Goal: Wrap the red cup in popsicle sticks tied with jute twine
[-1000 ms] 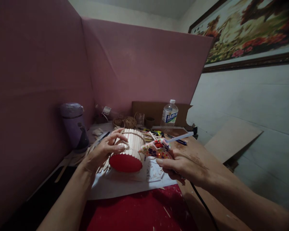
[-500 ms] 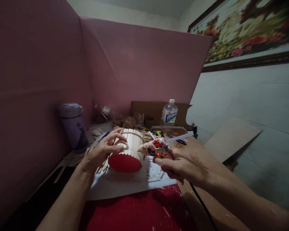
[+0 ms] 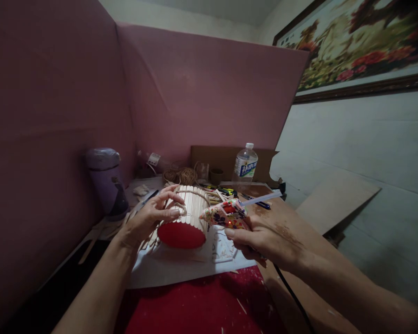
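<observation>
Honestly, the slender-fingered left hand (image 3: 160,208) and right hand (image 3: 252,239) were bare (slim, sleeveless-looking forearms (image 3: 97,283) too).

Pretty dim room tbh, with the far left sinking into shadow. A left panel (image 3: 55,93) and a back panel (image 3: 212,93), both dusty pink, meet in a corner. Off to the right there's a pale wall (image 3: 376,144) with faint seams and a big dark-framed flower picture (image 3: 365,55) up high. Brown tabletop (image 3: 289,222) looks kinda scuffed.

The cylinder (image 3: 194,204) is before the twine (image 3: 187,176), right of the flask (image 3: 106,185), left of the glue gun (image 3: 223,215).
</observation>
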`<act>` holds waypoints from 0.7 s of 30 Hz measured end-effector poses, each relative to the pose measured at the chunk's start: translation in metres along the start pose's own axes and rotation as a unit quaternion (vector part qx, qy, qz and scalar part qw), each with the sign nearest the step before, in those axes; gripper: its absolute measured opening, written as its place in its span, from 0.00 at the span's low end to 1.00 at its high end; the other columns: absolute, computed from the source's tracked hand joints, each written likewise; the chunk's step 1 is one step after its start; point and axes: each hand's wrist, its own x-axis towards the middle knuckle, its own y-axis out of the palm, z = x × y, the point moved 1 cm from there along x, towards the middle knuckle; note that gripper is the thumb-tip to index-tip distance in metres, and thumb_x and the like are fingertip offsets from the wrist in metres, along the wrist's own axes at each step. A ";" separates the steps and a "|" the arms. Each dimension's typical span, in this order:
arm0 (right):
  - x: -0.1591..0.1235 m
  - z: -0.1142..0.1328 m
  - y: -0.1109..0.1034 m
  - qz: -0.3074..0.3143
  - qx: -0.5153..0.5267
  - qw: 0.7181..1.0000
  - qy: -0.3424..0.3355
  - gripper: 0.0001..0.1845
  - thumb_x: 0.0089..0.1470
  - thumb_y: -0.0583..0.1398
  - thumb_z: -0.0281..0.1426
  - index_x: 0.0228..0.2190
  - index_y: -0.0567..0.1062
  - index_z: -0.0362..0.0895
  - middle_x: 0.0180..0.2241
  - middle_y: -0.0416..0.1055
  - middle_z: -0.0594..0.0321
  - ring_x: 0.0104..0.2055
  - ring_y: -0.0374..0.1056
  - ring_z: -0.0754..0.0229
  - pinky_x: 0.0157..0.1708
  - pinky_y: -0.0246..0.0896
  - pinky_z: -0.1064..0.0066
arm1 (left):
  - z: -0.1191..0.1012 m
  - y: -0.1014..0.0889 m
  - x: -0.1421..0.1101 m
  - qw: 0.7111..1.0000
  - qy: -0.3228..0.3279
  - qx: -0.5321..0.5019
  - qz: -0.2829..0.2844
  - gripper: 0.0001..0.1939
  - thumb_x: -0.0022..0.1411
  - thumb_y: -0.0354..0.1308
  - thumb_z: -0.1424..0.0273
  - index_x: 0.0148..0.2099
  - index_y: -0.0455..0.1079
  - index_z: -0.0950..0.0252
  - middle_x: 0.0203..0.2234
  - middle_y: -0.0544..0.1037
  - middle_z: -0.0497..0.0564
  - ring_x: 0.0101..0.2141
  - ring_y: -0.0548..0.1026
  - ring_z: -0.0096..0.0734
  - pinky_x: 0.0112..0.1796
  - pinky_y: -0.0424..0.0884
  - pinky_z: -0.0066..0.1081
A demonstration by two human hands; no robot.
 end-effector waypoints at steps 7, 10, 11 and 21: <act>0.002 -0.004 0.002 0.020 0.031 0.999 -0.014 0.26 0.54 0.57 0.46 0.14 0.61 0.44 0.13 0.56 0.70 0.15 0.51 0.71 0.15 0.46 0.76 | 0.000 0.000 0.000 1.000 -0.005 -0.004 -0.003 0.11 0.48 0.65 0.69 0.37 0.75 0.57 0.66 0.52 0.44 0.65 0.52 0.51 0.53 0.64 0.43; 0.005 -0.010 0.005 0.029 0.089 0.995 -0.019 0.23 0.52 0.58 0.45 0.16 0.60 0.45 0.14 0.56 0.72 0.15 0.51 0.71 0.13 0.45 0.77 | 0.000 0.000 0.000 1.000 -0.004 0.005 -0.005 0.11 0.47 0.65 0.69 0.37 0.74 0.57 0.66 0.52 0.44 0.65 0.52 0.51 0.53 0.65 0.43; 0.005 -0.011 0.005 0.031 0.105 0.994 -0.019 0.22 0.52 0.58 0.45 0.17 0.60 0.45 0.14 0.56 0.72 0.15 0.50 0.71 0.12 0.45 0.78 | 0.000 0.000 0.000 1.000 -0.004 0.009 -0.006 0.11 0.47 0.65 0.68 0.37 0.74 0.57 0.66 0.52 0.43 0.65 0.52 0.52 0.54 0.65 0.44; 0.001 -0.008 0.004 0.022 0.095 0.995 -0.011 0.20 0.54 0.59 0.43 0.19 0.61 0.46 0.15 0.58 0.69 0.16 0.52 0.69 0.15 0.47 0.74 | 0.000 0.001 0.000 1.000 0.001 -0.010 -0.001 0.10 0.48 0.65 0.70 0.37 0.75 0.57 0.66 0.52 0.45 0.66 0.50 0.50 0.57 0.60 0.44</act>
